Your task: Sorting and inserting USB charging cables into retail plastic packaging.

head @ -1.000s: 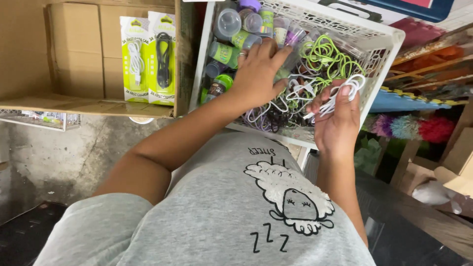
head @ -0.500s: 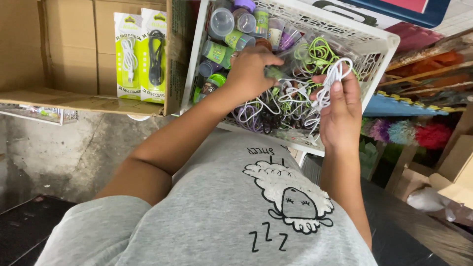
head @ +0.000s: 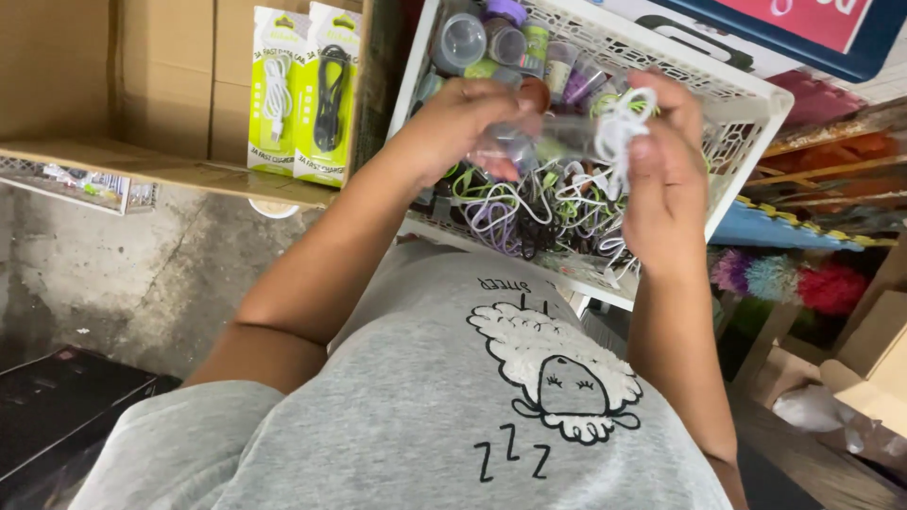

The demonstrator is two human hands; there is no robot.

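While the right hand [head: 661,156] pinched a coiled white cable [head: 619,118] between thumb and fingers, the left hand [head: 463,118] gripped a small clear plastic bag [head: 548,142] that stretched across to it, so both hands were closed on their things and met above the white plastic basket [head: 746,104]. Whether the bag's mouth was open could not be told; it was blurred. The coil sat at the bag's right end, partly hidden by the right fingers.

Just beneath the hands lay a tangle of loose cables [head: 529,203], white, purple, green and black, filling the near part of the basket. At the basket's far left stood a cluster of small clear capped containers [head: 482,42]. To the left of the basket a cardboard box [head: 142,85] held two packaged cables on green cards [head: 307,90]. On the far right were fluffy coloured dusters [head: 784,279] below the basket's level.

As I judged it, the main risk was the coil springing loose: it was held only by a pinch, and a slackened thumb would let it unwind or drop into the tangle below, where it would be hard to tell from the other white leads. A trailing end could also snag a loop from the pile. The thin bag, pulled taut between two hands, might slip from the left fingers or tear.
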